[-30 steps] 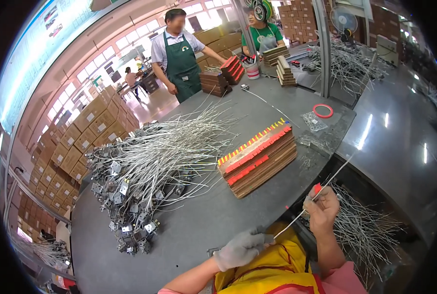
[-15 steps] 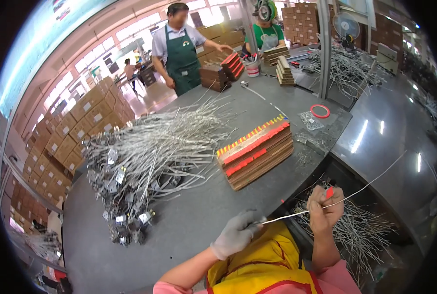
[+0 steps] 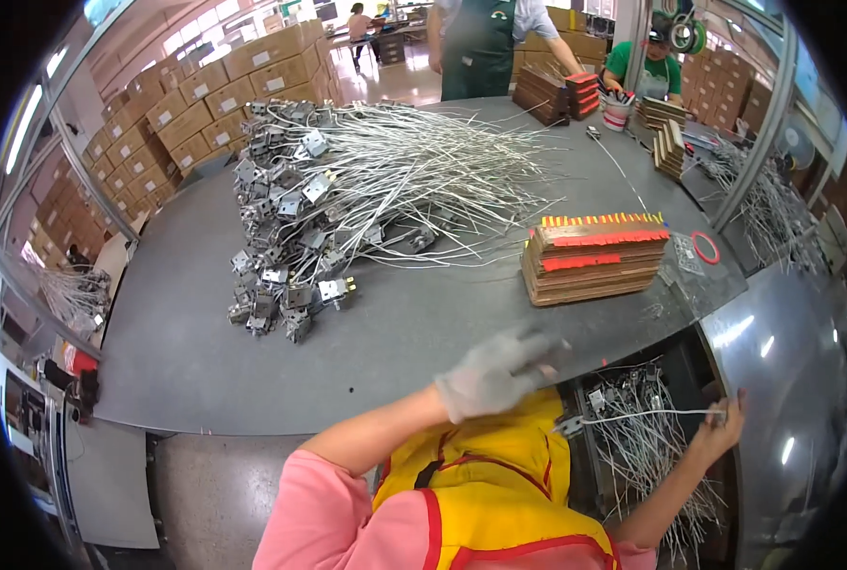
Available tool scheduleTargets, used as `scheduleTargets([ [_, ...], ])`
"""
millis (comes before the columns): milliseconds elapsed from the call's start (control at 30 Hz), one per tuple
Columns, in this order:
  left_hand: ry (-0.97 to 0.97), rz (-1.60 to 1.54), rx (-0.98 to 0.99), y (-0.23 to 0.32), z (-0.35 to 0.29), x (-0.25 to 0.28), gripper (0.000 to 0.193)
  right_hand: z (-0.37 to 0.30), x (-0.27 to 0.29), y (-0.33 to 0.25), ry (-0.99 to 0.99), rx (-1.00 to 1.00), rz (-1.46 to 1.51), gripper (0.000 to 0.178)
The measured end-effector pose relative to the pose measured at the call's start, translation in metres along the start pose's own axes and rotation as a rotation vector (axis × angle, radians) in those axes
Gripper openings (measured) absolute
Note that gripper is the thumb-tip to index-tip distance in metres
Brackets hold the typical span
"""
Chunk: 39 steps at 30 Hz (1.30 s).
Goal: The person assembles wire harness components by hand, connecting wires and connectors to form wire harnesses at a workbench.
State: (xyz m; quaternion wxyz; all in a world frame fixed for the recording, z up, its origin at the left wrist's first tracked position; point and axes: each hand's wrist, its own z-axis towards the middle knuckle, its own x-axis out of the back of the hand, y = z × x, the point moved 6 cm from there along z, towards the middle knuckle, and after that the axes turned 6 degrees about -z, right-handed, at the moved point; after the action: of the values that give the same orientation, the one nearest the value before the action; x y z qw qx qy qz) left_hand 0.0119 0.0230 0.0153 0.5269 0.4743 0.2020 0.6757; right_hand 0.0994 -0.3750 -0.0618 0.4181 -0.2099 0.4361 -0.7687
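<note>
My right hand (image 3: 718,432) is closed on a white wire (image 3: 647,414) at the right, over an open drawer-like space. A small grey metal part (image 3: 570,425) is at the wire's other end, near my yellow apron. My left hand (image 3: 499,375), in a grey-white glove, is over the table's front edge, apart from the wire. Its fingers are stretched out and blurred, with nothing visible in them. Below the held wire lies a heap of similar wires (image 3: 647,456), with metal parts at its far end.
On the grey table (image 3: 423,332) lies a large pile of wires (image 3: 433,171) with metal ends. A stack of brown boards (image 3: 594,275) carries red and yellow tape strips. Beside it are a red ring (image 3: 704,248) and a small clear bag (image 3: 685,253). Two people work across the table.
My left hand has let go of the wire and moved up and left. My right hand has carried the wire right and down. The view has turned left.
</note>
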Motion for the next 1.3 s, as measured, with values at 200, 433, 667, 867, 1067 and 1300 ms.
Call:
scheduleTargets([
  [200,0.369,0.816,0.036,-0.034,-0.023,0.104,0.029,-0.022,0.107,0.103,0.492,-0.588,0.164,0.029],
  [433,0.652,1.063,0.185,-0.055,-0.039,0.194,0.024,-0.120,0.096,0.203,0.127,-1.061,0.326,0.034],
  [667,0.451,1.487,0.544,-0.112,-0.036,0.215,0.025,-0.119,-0.003,0.134,-0.092,-0.976,0.389,0.030],
  [867,0.461,1.519,0.492,-0.061,-0.026,0.204,0.010,-0.106,-0.025,0.095,-0.157,-0.864,0.332,0.021],
  [1067,0.449,1.373,0.573,-0.017,-0.072,0.214,0.027,-0.106,-0.034,0.088,-0.163,-0.848,0.333,0.016],
  [1300,0.580,1.578,0.492,0.011,-0.171,0.240,0.020,-0.097,-0.057,0.081,-0.183,-0.819,0.328,0.018],
])
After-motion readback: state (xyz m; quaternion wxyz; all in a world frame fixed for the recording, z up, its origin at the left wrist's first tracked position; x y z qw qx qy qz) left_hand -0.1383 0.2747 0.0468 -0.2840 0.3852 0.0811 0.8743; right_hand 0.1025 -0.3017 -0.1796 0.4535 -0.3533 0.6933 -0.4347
